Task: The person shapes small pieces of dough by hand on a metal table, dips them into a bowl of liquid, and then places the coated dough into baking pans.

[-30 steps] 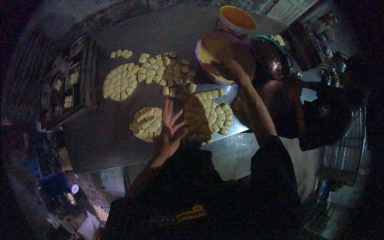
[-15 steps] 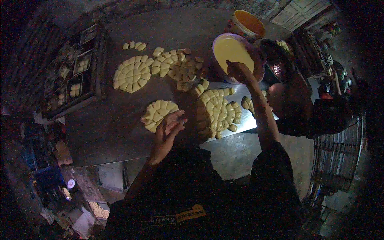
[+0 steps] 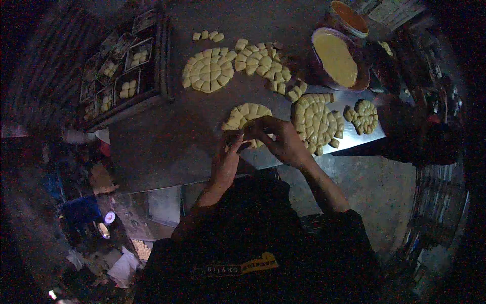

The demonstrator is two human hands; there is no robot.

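Both my hands meet over the near edge of a scored round of pale dough (image 3: 246, 111) at the middle front of the table. My left hand (image 3: 229, 152) has its fingers bent together close to the right fingertips. Its palm is turned inward. My right hand (image 3: 284, 139) comes from the other side with its fingers curled and pressed together. What lies between the fingertips, if anything, is hidden in shadow. Parts of the dough show beneath and between the hands. Just right of them lies a larger spread of cut dough pieces (image 3: 316, 119).
A purple-rimmed basin of yellowish liquid (image 3: 335, 60) stands far right, with an orange-lined bucket (image 3: 349, 19) behind it. Farther back lie another scored dough round (image 3: 208, 71) and loose dough pieces (image 3: 258, 58). A rack of compartments holding dough (image 3: 129, 90) stands left. A small dough cluster (image 3: 365, 116) lies right.
My right hand has come from the basin's liquid down to the near dough round. My left hand has turned inward to meet it. The whole view has shifted.
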